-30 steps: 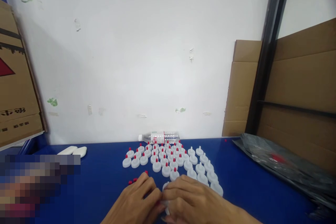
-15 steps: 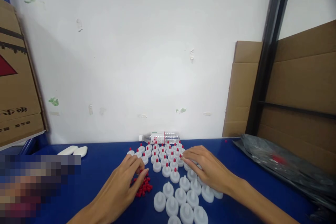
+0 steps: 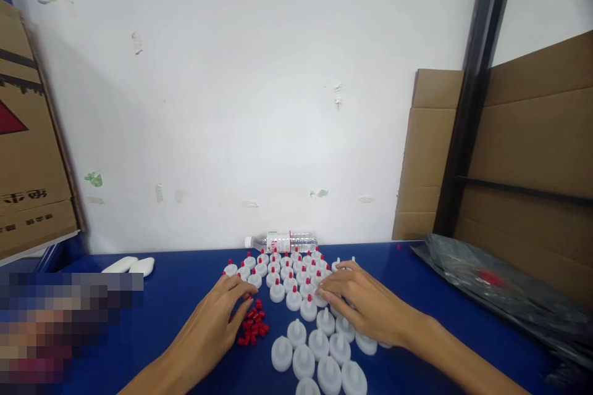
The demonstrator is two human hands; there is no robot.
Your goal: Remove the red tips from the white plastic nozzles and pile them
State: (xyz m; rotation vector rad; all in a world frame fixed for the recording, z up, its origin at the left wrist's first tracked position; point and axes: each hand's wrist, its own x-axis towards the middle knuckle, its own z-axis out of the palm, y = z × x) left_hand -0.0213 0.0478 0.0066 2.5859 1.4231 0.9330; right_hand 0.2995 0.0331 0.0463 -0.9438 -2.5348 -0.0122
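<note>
Many white plastic caps stand on a blue table. Those at the back carry red tips; those at the front have bare white spouts. A small heap of red tips lies left of the bare caps. My left hand rests palm down beside the heap, fingertips bent toward it. My right hand lies over the caps on the right, fingers curled, fingertips at a white cap. What either hand pinches, if anything, is hidden.
A clear water bottle lies on its side against the white wall. Two white oblong pieces lie at the left. A black plastic bag lies at the right, with cardboard sheets behind and a carton at the left.
A second ago both hands were pressed together over one cap near the front edge. They have since parted: the left went to the red tips, the right to the caps on the right.
</note>
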